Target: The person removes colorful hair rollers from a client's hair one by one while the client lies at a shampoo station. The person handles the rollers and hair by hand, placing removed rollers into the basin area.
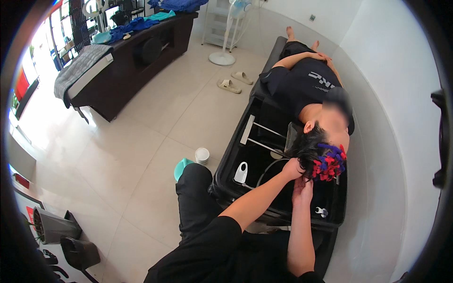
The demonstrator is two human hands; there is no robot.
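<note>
A person in a dark T-shirt (pixel 304 81) lies face up on a black shampoo bed (pixel 263 86), head over its black basin (pixel 272 205). My left hand (pixel 293 169) is curled into the dark wet-looking hair (pixel 300 151), with strands over the fingers. Just below it, palm up, my right hand (pixel 303 189) touches the hair ends; whether its fingers close on them is hidden. Red and purple fuzzy tufts (pixel 329 162) sit at the crown, right of both hands. A dark headrest (pixel 292 136) shows by the neck.
Inside the basin are a white loop-topped fitting (pixel 241 172), a grey hose (pixel 262 175), a metal-rod frame (pixel 247 130) and a small white fitting (pixel 321 212). A white tub (pixel 202 155) and teal bowl (pixel 181 169) stand by my knee. The wall (pixel 375 169) borders the bed's right side.
</note>
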